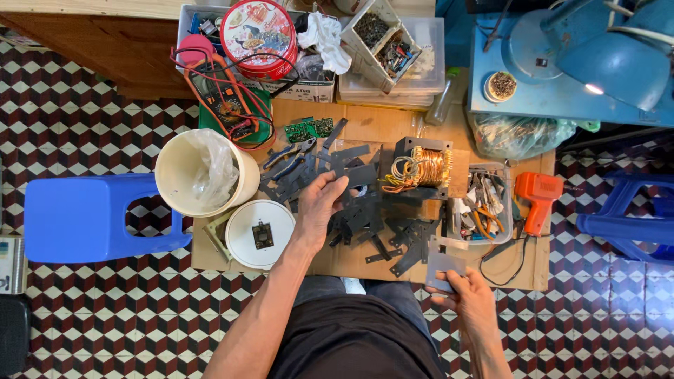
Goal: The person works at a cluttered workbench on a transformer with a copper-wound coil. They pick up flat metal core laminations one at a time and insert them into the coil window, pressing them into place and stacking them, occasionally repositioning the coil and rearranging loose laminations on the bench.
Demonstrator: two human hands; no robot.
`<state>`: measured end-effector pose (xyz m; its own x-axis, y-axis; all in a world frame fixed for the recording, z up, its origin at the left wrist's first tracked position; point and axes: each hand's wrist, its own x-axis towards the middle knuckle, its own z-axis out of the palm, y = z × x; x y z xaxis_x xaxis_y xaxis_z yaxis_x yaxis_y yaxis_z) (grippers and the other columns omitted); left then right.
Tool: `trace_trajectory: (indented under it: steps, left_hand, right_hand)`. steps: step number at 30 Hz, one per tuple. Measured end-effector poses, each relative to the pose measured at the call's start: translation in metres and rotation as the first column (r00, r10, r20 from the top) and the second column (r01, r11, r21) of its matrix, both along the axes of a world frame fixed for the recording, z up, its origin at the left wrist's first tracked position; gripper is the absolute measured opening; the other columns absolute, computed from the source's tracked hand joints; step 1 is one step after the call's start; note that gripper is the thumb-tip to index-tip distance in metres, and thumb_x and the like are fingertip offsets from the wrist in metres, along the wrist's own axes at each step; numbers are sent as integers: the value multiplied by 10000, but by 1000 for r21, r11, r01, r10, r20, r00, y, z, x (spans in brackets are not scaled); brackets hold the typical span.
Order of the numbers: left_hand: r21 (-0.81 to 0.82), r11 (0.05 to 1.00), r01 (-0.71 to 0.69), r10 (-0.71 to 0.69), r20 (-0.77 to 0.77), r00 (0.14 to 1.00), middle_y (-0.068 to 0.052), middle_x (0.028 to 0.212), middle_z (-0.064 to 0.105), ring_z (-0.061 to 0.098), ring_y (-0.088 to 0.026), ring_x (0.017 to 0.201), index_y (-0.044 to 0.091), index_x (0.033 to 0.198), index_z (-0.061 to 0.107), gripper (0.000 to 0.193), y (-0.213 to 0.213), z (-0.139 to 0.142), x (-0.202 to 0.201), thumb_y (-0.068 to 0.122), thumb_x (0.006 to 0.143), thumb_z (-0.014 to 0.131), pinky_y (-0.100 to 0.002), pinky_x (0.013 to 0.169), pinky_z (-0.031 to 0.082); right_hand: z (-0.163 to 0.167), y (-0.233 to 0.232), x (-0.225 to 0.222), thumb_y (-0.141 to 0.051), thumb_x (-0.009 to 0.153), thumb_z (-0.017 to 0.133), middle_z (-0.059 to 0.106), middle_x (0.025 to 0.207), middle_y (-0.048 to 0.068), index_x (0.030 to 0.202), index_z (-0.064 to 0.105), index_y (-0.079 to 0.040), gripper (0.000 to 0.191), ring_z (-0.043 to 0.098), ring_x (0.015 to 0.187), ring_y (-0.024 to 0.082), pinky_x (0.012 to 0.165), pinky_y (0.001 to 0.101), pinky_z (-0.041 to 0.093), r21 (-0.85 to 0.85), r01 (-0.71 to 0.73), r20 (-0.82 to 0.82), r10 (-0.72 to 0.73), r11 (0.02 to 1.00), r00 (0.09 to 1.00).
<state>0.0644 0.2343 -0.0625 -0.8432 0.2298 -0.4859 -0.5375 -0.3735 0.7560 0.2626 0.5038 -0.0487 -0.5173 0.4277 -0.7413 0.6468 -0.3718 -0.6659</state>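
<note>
Flat grey steel plates (365, 210); right hand (469, 298) pinches one.

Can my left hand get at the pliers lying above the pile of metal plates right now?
Probably yes. The left hand rests on the metal plates, and the pliers lie just beyond its fingertips on the cardboard, with only flat plates between them.

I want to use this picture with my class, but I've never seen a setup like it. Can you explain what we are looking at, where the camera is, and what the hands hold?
No machine here: a person's two bare hands, filmed looking down from a camera worn on the head. The person sits before a cardboard sheet on a tiled floor. The left hand reaches into a pile of dark metal plates; the right hand holds one grey plate. Nearby lie a copper coil, a white bucket and an orange tool.
</note>
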Motion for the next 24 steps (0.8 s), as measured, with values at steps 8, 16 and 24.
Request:
trace_trajectory:
  steps: [8,16,24]
  left_hand:
    - [27,999,26,-25,-37,999,13,1007,741,706,-69,868,73,1192,668,346,37,11,-22,295,932,720,-208,719,535]
    - [-36,995,-92,93,20,995,19,952,699,671,-66,829,73,1203,676,348,23,16,-11,301,942,699,-237,732,548]
    - [-55,972,-227,229,36,973,15,952,702,667,-87,815,89,1165,671,278,29,18,-6,289,973,665,-254,726,550]
  right_hand:
    - [80,62,-2,-111,1028,653,721,891,122,1161,714,47,215,626,748,177,650,293,484,424,-80,-57,114,902,992]
    - [130,97,-27,-79,1027,583,670,972,70,1083,652,-51,93,702,907,159,824,376,625,-45,175,-594,-168,983,786]
    - [84,105,-80,-129,1027,512,685,1061,146,1158,561,14,200,732,934,256,729,384,640,22,-62,-389,66,998,919]
